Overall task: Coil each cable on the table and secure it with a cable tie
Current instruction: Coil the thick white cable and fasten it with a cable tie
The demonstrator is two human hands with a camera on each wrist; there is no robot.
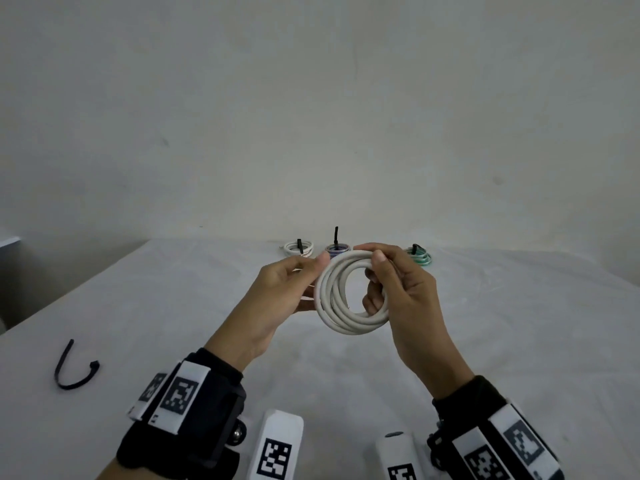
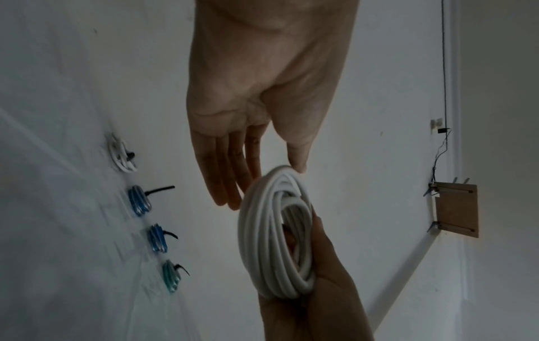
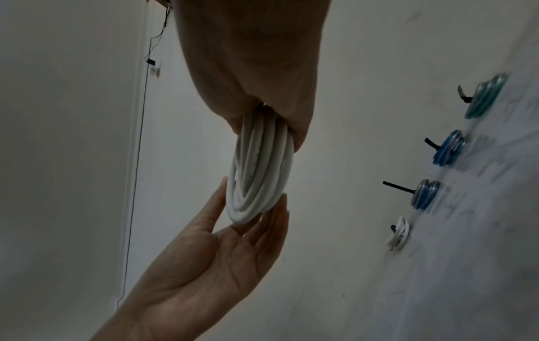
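A coiled white cable (image 1: 329, 289) (image 2: 262, 230) (image 3: 256, 173) is held upright above the table (image 1: 173, 306). My right hand (image 1: 408, 299) (image 2: 321, 300) (image 3: 262, 69) grips the coil's right side, fingers through the loop and thumb on top. My left hand (image 1: 284, 289) (image 2: 262, 92) (image 3: 218, 253) is at the coil's left edge with fingers straight; its thumb tip touches the rim and the fingers lie behind it. A loose black cable tie (image 1: 69, 372), bent into a U, lies on the table at the near left.
Several tied coils sit in a row at the table's far edge: a white one (image 1: 298, 249) (image 2: 121, 154), blue ones (image 1: 336, 249) (image 2: 140, 200) and a green one (image 1: 420, 256) (image 2: 170, 274), each with a black tie. A plain wall stands behind.
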